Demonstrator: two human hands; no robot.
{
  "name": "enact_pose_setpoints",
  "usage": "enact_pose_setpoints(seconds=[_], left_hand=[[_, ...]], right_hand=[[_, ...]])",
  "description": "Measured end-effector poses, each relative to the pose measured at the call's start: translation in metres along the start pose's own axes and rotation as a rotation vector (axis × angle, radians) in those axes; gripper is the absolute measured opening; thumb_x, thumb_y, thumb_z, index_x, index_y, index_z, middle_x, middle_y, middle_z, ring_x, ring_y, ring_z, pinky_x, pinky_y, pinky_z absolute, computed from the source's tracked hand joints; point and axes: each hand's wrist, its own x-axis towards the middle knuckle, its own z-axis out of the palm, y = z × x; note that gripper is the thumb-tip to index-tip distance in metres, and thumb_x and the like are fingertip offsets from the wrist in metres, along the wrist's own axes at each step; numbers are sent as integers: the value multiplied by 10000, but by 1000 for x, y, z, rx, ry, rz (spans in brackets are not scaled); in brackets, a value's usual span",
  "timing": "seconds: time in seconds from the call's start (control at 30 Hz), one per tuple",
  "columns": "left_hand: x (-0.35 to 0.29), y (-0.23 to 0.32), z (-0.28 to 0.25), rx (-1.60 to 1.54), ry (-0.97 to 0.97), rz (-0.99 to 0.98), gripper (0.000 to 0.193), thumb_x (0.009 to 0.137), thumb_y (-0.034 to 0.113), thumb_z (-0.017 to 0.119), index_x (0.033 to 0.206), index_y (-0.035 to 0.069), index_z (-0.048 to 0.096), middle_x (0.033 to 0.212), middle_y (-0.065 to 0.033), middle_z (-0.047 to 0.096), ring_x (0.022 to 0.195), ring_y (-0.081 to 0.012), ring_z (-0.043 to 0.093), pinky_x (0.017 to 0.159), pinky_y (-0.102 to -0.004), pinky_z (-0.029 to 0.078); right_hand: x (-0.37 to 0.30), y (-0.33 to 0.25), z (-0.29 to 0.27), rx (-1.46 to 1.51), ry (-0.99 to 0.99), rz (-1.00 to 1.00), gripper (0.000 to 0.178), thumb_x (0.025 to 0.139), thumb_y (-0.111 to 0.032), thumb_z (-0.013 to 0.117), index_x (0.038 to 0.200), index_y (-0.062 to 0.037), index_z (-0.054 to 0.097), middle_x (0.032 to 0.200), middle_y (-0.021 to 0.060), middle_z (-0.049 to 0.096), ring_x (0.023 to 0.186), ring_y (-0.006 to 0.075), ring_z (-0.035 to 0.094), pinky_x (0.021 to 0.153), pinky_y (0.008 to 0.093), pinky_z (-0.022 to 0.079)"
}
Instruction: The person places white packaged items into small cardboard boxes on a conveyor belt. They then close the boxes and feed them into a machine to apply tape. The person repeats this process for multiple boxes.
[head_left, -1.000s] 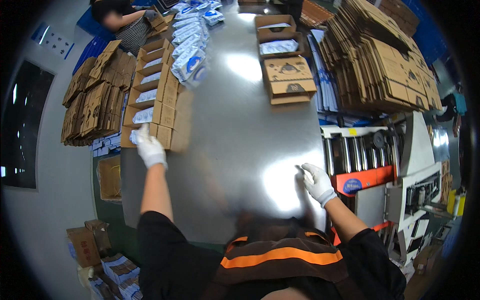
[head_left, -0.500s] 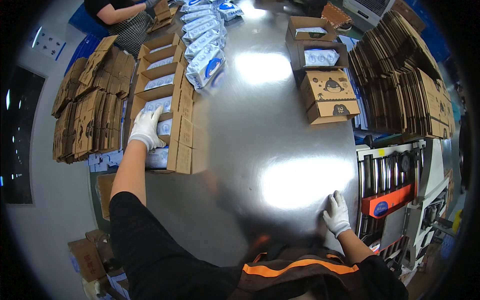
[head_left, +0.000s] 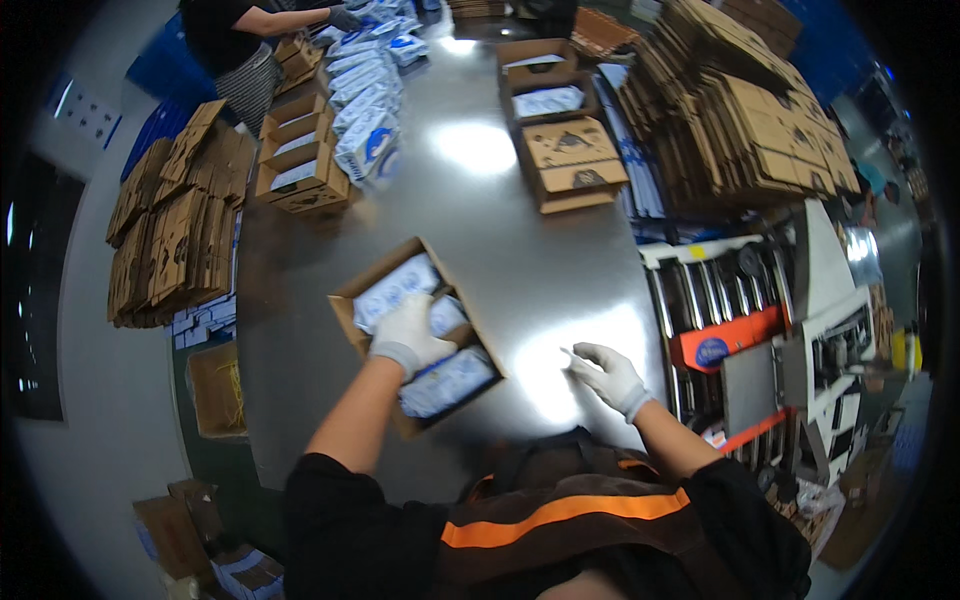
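Over an open brown cardboard box (head_left: 465,312) in the middle of the steel table is my white-gloved left hand (head_left: 412,335). It grips the box around its middle, with the fingertips hidden among the packs. White-and-blue soft packs lie inside, one pack (head_left: 398,290) at the far side and another pack (head_left: 447,382) nearer me. Whether this is one box or two pressed together, I cannot tell. To the right, my gloved right hand (head_left: 608,380) hovers apart from the box, fingers bent and parted, with nothing plainly in them.
Several filled boxes (head_left: 305,185) stand at the far left beside a row of packs (head_left: 365,140). A closed printed box (head_left: 572,165) and open ones sit far right. Flattened cartons (head_left: 190,220) flank both sides. A roller machine (head_left: 725,330) adjoins the right edge. Another person (head_left: 235,40) works far left.
My left hand has brought the gripped box from the left row to the middle of the table. My right hand has lifted off the tabletop. The view has shifted.
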Motion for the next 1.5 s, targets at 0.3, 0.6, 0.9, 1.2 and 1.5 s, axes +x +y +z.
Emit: enact_pose_setpoints(seconds=[0.3, 0.6, 0.9, 1.2, 1.5], left_hand=[[-48, 208, 98, 5, 29, 368, 900, 652, 478, 842, 1369, 26, 539, 1280, -216, 617, 1189, -388, 609, 1045, -463, 479], [-161, 221, 160, -282, -114, 239, 538, 811, 401, 822, 1240, 108, 682, 1208, -134, 692, 1091, -338, 659, 885, -410, 548], [-146, 290, 204, -58, -32, 753, 246, 878, 328, 707, 966, 112, 788, 1021, -72, 741, 1042, -314, 647, 928, -431, 510], [-134, 318, 200, -236, 178, 235, 415, 784, 268, 869, 998, -61, 735, 951, -128, 753, 869, -217, 710, 870, -356, 551], [-115, 292, 252, -694, -450, -117, 654, 931, 524, 690, 1316, 7, 579, 1036, -160, 717, 639, -243, 709, 485, -352, 545]], right_hand=[[-80, 75, -52, -54, 214, 215, 320, 770, -323, 767, 880, -46, 650, 770, 138, 698, 745, 261, 697, 740, 374, 560], [-142, 177, -162, 116, 402, 274, 236, 779, -238, 725, 756, -26, 622, 691, 86, 653, 649, 190, 621, 657, 365, 529], [-136, 171, -136, 108, -225, 247, 339, 916, -401, 694, 1063, -97, 731, 969, 105, 751, 899, 232, 716, 832, 377, 566], [-146, 128, -102, -779, 639, -565, 522, 873, -334, 681, 1304, -55, 587, 1337, 165, 566, 1312, 328, 489, 1173, 520, 291], [-191, 195, -89, -656, 312, -533, 552, 951, -299, 617, 1427, -32, 530, 1513, 169, 496, 1457, 332, 405, 1225, 483, 279]])
